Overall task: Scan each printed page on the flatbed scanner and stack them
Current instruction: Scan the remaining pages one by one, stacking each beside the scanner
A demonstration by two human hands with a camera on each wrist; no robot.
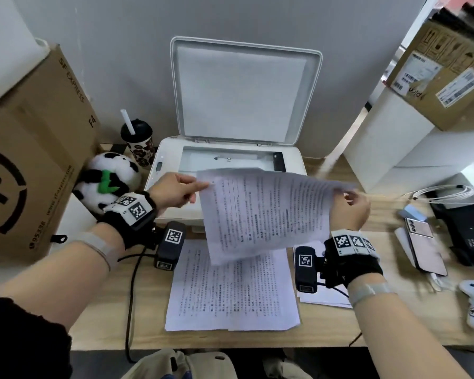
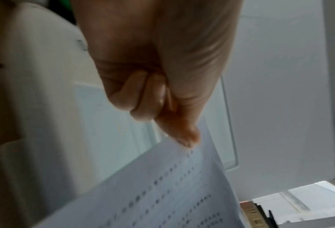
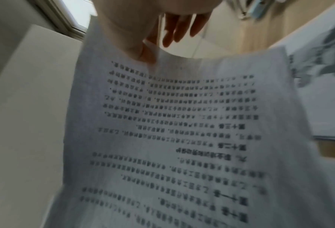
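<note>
White printed page covered in black text hangs in the air over the front of the white flatbed scanner, whose lid stands open. My left hand pinches its top left corner, my right hand pinches the top right. Below lies another white printed sheet, flat on the light wooden desk.

Both forearms reach forward over the bench, wrists raised. The left hand pinches the printed page at its far left corner; the right hand pinches the far right corner, other fingers loose.
</note>
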